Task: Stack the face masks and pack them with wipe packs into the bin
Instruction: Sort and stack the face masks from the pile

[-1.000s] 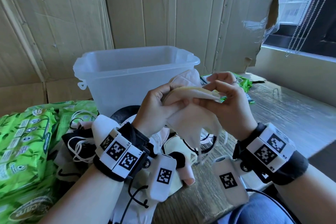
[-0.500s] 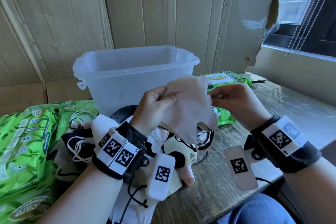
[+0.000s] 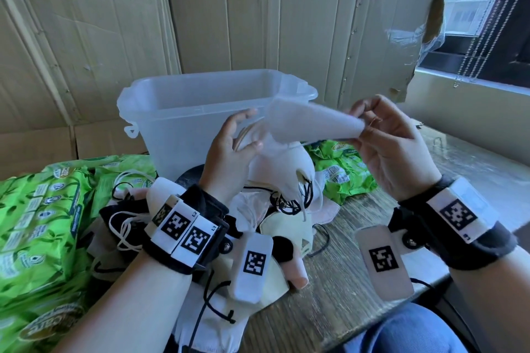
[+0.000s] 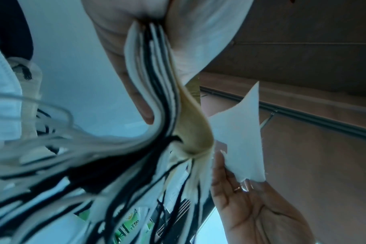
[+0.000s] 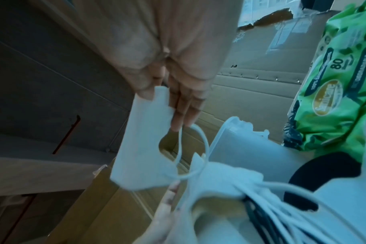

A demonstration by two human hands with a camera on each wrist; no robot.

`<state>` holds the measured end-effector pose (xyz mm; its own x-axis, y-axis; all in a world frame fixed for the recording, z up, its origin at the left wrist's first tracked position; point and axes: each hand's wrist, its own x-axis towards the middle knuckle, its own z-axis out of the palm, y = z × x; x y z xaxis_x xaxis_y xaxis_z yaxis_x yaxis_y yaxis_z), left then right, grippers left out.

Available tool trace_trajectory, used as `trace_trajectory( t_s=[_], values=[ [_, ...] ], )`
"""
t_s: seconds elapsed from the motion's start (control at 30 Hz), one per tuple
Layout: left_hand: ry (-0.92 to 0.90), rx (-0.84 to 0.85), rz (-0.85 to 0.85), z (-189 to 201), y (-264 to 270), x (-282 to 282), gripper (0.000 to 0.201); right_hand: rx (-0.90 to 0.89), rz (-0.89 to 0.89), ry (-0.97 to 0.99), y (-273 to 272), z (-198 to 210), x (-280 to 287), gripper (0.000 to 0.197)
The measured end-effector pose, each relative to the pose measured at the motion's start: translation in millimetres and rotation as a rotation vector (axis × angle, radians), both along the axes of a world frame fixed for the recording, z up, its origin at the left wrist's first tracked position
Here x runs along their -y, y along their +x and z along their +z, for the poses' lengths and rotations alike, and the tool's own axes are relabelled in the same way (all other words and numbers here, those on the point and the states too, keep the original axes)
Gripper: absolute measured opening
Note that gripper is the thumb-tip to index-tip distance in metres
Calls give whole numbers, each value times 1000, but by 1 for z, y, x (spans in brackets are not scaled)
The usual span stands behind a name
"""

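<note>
My left hand [image 3: 246,132] grips a stack of folded face masks [image 3: 275,169] in front of the clear plastic bin [image 3: 200,112]; their black and white ear loops hang below. In the left wrist view the stack [image 4: 157,82] shows white, black and yellowish layers. My right hand [image 3: 364,126] pinches one white mask [image 3: 312,123] by its end, held level above the stack at the height of the bin's rim. The right wrist view shows that mask [image 5: 142,140] hanging from my fingertips [image 5: 178,102], its loop reaching the stack [image 5: 230,181]. The bin looks empty.
Green wipe packs [image 3: 37,209] are piled at the left, and another pack [image 3: 341,175] lies right of the bin. Loose masks [image 3: 286,226] with tangled loops cover the wooden table [image 3: 344,281] below my hands. Cardboard walls stand behind, and a window ledge runs at the right.
My right hand has pulled the white mask up and to the right, away from the stack it lay against. My left hand has kept the stack and risen slightly.
</note>
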<state>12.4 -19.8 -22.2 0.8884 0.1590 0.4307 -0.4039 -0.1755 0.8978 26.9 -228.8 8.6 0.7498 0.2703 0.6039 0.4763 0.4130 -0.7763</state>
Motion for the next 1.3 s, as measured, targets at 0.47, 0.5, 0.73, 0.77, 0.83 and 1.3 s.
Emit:
trace_trajectory(
  t_s=[0.47,0.5,0.73,0.77,0.83,1.3],
  values=[
    [-76,-83,-130,12,-11,5,37,322,-571,-601,-3,-7,-4,44],
    [-42,-75,-125,11,-11,5,37,298,-563,-608,-5,-4,-4,45],
    [77,-26,-112,14,-16,12,18,287,-538,-799,-7,-2,-16,32],
    [84,-22,-103,13,-15,12,18,271,-579,-746,-6,-3,-16,31],
    [72,-15,-82,13,-15,12,15,207,-653,-614,-2,-4,-11,28],
    [-26,-65,-79,15,-14,12,64,272,-797,-289,-14,1,-9,17]
  ],
)
